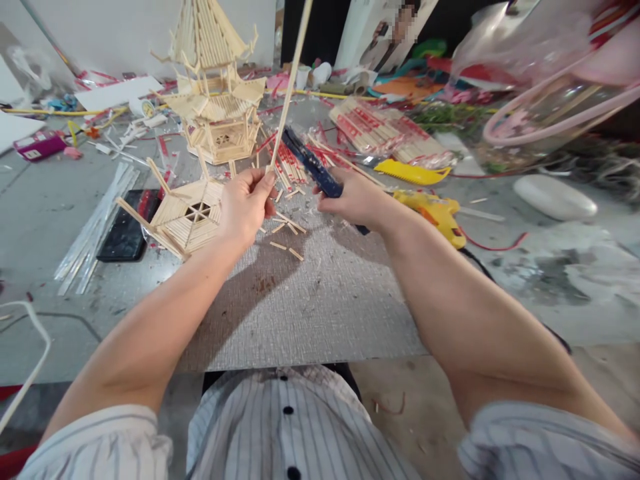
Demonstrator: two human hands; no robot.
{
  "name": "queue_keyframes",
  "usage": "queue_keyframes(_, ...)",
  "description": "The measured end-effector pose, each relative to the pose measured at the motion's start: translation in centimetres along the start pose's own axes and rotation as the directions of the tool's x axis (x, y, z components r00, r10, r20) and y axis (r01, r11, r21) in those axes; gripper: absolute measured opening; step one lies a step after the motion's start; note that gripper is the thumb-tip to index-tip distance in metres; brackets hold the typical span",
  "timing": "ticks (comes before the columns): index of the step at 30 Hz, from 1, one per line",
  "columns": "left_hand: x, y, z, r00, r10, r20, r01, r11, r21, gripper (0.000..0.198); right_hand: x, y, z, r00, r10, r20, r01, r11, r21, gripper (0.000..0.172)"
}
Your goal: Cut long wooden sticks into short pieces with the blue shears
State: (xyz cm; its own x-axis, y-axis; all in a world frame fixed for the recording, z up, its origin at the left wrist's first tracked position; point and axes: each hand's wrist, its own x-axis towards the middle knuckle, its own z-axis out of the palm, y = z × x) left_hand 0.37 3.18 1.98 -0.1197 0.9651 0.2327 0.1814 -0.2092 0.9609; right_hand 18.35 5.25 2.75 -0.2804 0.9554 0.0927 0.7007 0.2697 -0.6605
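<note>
My left hand [247,200] is closed, its thumb and fingers pinching the lower end of a long, pale wooden stick [291,83] that rises tilted toward the top of the view. In my right hand [355,197] is a dark blue hand cutter [313,163], fingers wrapped round it, its front end close to the stick. The cutter's blades cannot be made out clearly. Beside my left wrist lies a six-sided stick frame [170,220] with upright posts, partly hidden by my arm. Short cut stick pieces [287,227] are scattered below and between my hands.
A stick-built pagoda model [220,100] stands behind. A black phone [125,227] and clear glue sticks [97,223] lie left. To the right are a yellow glue gun [433,213], a yellow-handled knife [413,171], packs of sticks [385,130] and a white mouse-like object [555,197].
</note>
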Motion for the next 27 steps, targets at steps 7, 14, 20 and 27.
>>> queue_keyframes(7,-0.4,0.1,-0.3,0.995,0.069,0.075,-0.081,0.983,0.165,0.017,-1.1,0.4,0.2,0.996,-0.045,0.082,0.049,0.997,-0.053,0.05)
queue_keyframes(14,-1.6,1.1,-0.1,0.986,0.109,0.129,-0.146,0.934,0.327,0.021,-2.8,0.8,1.2,0.988,-0.132,-0.075,0.111,0.966,-0.232,0.056)
queue_keyframes(20,-1.7,1.0,-0.2,0.975,0.183,0.128,-0.218,0.905,0.364,0.019,-3.1,0.7,1.5,0.985,-0.124,-0.118,0.084,0.951,-0.296,0.06)
queue_keyframes(27,-1.5,1.0,-0.2,0.972,0.201,0.119,-0.232,0.891,0.391,0.019,-3.3,0.6,1.8,0.978,-0.133,-0.163,0.077,0.947,-0.312,0.055)
